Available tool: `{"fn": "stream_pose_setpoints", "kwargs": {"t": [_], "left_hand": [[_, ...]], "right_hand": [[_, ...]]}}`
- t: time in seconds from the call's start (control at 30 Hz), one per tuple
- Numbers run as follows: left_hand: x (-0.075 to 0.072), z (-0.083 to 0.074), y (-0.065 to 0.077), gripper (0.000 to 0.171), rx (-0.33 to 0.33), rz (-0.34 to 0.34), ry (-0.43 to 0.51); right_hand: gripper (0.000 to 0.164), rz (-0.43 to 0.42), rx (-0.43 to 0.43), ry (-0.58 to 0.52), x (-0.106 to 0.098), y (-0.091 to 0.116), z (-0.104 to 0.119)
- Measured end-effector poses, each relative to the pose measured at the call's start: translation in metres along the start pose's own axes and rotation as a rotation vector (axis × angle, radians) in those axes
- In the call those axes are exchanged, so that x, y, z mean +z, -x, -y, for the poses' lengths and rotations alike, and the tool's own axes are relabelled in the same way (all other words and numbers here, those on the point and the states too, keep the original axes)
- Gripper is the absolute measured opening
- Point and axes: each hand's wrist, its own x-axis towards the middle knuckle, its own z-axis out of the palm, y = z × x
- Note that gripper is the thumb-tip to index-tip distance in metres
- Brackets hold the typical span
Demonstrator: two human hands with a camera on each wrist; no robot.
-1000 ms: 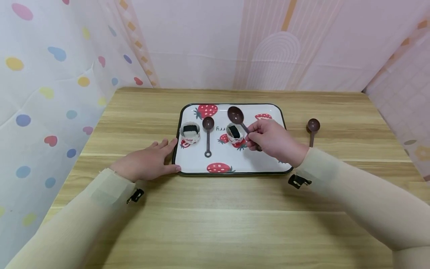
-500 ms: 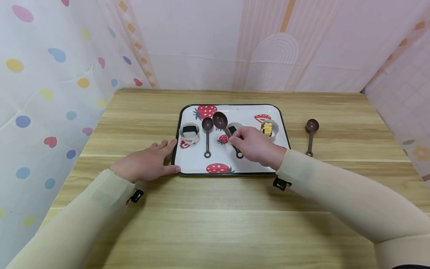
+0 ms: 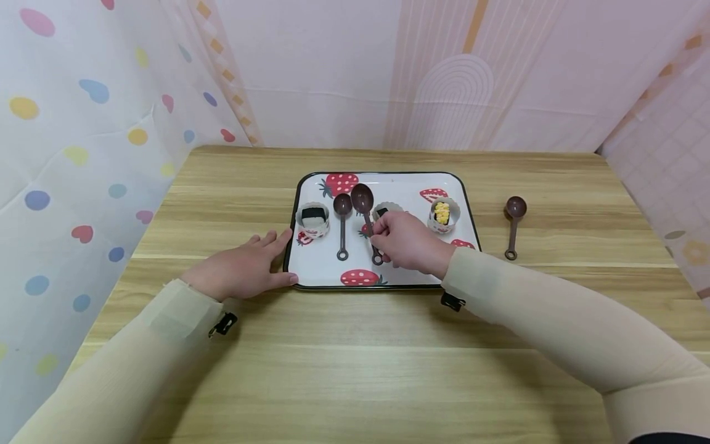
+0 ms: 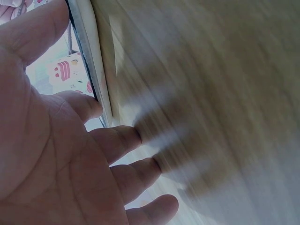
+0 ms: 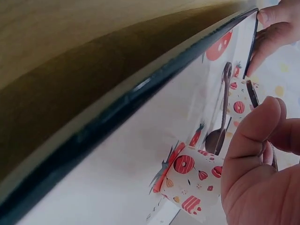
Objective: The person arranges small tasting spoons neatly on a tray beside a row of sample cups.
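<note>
Pinching a spoon (image 3: 363,198), right fingers (image 3: 381,239) partly hide a cup (image 3: 391,207).

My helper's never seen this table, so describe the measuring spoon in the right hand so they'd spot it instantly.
On the wooden table, find the white strawberry-print tray. Around its middle, the right hand pinches a brown measuring spoon by its handle. Unlike the smaller round-bowled spoon just left, it is held.
</note>
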Motion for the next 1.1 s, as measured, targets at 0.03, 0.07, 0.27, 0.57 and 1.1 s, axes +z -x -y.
{"fn": "stream_pose_setpoints", "kwargs": {"t": [0.03, 0.07, 0.27, 0.57, 1.1], "left_hand": [[-0.0001, 0.0001, 0.0001, 0.106, 0.0, -0.001, -0.001], [-0.0001, 0.0001, 0.0002, 0.106, 0.001, -0.001, -0.002], [0.0, -0.0002, -0.0002, 0.105, 0.008, -0.003, -0.004], [0.0011, 0.0005, -0.0013, 0.103, 0.029, -0.017, -0.013], [0.0016, 0.0013, -0.0019, 0.104, 0.015, -0.006, -0.005]], "right_hand": [[0.01, 0.003, 0.007, -0.002, 0.0006, -0.0007, 0.0003], [0.01, 0.006, 0.013, -0.004, 0.0012, -0.0015, 0.0004], [0.01, 0.018, 0.034, -0.002, 0.0039, -0.0037, 0.0016], [0.011, 0.007, 0.046, 0.039, 0.0042, -0.0052, 0.0029], [0.011, -0.015, 0.079, 0.024, 0.0083, -0.0057, 0.0045]]}}
